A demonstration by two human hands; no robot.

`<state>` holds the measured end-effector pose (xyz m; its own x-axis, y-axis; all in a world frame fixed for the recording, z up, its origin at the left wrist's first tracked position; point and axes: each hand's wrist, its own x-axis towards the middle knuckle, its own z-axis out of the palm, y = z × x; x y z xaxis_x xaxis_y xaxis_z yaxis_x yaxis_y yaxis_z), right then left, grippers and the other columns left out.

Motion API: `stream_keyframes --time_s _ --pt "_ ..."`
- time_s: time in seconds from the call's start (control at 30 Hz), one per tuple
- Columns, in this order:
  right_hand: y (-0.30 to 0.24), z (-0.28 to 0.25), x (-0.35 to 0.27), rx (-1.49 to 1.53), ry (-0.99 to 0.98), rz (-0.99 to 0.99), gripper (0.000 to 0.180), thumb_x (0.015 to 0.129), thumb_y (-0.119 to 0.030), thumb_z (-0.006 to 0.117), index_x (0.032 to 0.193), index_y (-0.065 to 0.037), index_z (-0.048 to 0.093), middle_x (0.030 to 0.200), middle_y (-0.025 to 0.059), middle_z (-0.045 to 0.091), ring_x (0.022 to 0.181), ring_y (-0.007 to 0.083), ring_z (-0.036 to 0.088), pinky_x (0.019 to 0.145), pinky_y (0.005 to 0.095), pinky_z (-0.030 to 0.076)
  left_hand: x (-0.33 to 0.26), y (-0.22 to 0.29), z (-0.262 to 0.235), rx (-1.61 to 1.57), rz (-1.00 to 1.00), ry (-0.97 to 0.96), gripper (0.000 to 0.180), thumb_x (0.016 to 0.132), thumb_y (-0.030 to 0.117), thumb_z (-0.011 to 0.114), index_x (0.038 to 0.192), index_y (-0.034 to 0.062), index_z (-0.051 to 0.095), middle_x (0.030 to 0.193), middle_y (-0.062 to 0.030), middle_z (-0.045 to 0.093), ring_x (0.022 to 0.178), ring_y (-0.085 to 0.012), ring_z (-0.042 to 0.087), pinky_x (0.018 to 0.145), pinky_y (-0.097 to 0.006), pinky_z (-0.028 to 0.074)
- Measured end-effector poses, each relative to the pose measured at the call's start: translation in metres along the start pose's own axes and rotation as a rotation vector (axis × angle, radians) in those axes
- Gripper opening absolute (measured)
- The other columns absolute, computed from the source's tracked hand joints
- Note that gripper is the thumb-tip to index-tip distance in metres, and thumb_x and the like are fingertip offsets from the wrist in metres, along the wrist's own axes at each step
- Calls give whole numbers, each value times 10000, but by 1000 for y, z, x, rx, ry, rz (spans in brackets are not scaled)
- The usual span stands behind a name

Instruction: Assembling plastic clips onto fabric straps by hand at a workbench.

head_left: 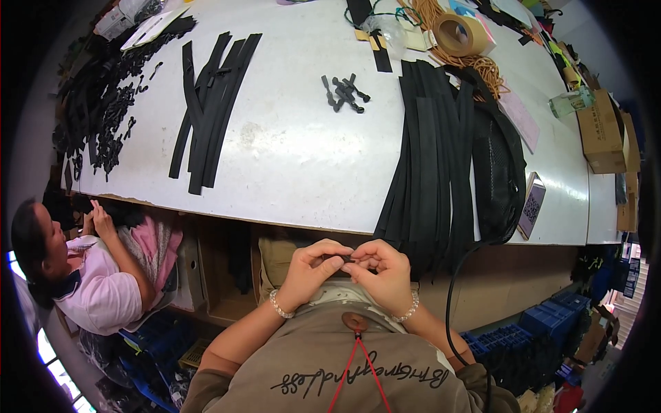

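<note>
Close to my body, just off the table's front edge, my left hand (311, 272) and my right hand (381, 274) meet, fingertips pinched together. Between them is a small black piece (346, 259), mostly covered by the fingers; its kind does not show. Flat black strips (427, 158) lie in a thick bundle to the right of my hands, their ends hanging over the edge. Farther up the table is a little pile of black pieces (346, 93) shaped like zipper pulls. A smaller group of black strips (210, 113) lies crossed on the left.
The white table (303, 165) carries a heap of black pieces (103, 117) at far left, a black mesh bag (497, 165), a phone (531, 206) and a tape roll (460, 34). A black cable (451, 303) hangs at right. A co-worker (103, 275) sits at left.
</note>
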<state>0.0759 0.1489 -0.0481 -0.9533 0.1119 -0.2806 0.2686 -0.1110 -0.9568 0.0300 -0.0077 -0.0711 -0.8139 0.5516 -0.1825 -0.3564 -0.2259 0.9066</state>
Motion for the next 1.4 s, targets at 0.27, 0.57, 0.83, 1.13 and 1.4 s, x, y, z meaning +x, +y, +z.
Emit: stream_keyframes --time_s 0.27,0.57,0.83,1.13,1.4 --pt "8 -1 9 -105 8 88 109 777 -39 685 824 18 606 663 -13 593 560 3 507 479 158 398 3 -8 7 -111 -173 232 181 850 76 613 1009 -6 639 908 -40 643 800 -72 561 739 -214 467" --pt "11 5 9 -26 12 75 66 800 -26 655 818 18 609 653 -42 556 549 -14 448 462 155 353 6 -12 12 -185 -204 349 205 871 135 601 998 -22 637 921 -43 640 804 -63 546 723 -199 449" --pt "33 8 6 363 4 154 71 875 -77 569 883 -9 552 680 -33 537 527 0 422 456 165 336 4 -11 14 -411 -308 332 210 891 149 571 1010 -14 627 873 -32 633 764 -76 547 707 -214 453" --pt "25 4 4 224 -84 63 71 887 -88 545 875 -19 542 645 -47 499 522 0 413 449 166 322 1 -5 18 -256 -237 335 189 890 133 568 983 -16 636 783 -21 611 688 -73 523 614 -204 434" --pt "12 -2 7 260 -88 139 70 851 -37 563 788 -7 568 638 -59 497 527 -9 406 444 162 310 1 -1 16 -328 -249 367 167 877 107 580 970 -18 640 766 -32 618 674 -81 534 613 -205 445"
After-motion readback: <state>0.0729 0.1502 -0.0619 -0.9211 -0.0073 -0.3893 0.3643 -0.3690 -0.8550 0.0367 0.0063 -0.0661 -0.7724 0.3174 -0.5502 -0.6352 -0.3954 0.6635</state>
